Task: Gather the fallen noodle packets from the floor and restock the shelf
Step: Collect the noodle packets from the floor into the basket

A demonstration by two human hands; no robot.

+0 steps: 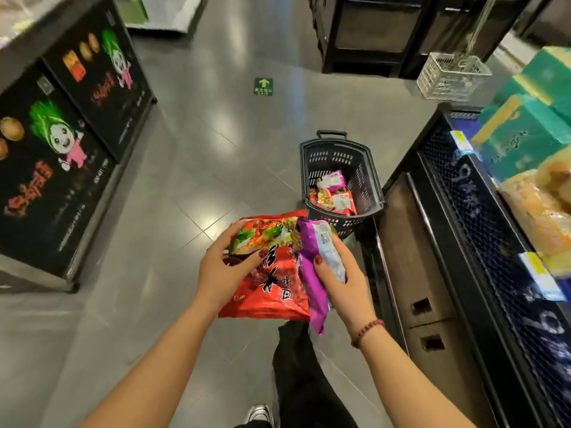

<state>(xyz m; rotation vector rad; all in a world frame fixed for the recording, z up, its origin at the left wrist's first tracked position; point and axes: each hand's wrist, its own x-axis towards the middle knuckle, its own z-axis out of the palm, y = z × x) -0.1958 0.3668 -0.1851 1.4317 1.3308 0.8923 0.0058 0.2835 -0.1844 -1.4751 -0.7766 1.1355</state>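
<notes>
My left hand (224, 267) grips a large red noodle packet (272, 288) with a food picture at its top end, thumb on its face. Right beside it, my right hand (338, 274) holds a purple noodle packet (310, 273) with a pale label panel, fingers curled round its edge. The two packets touch at chest height over the floor. A dark plastic basket (364, 168) stands on the floor just beyond my hands, with several red and purple noodle packets (335, 196) lying in it. The shelf (457, 230) runs along the right.
Teal boxes (525, 131) and orange bags (543, 199) fill the right shelf's upper level, price tags on its edge. A black display stand with cartoon graphics (61, 156) is on the left. A white wire basket (451, 77) hangs at the back right. Grey tiled aisle floor lies between.
</notes>
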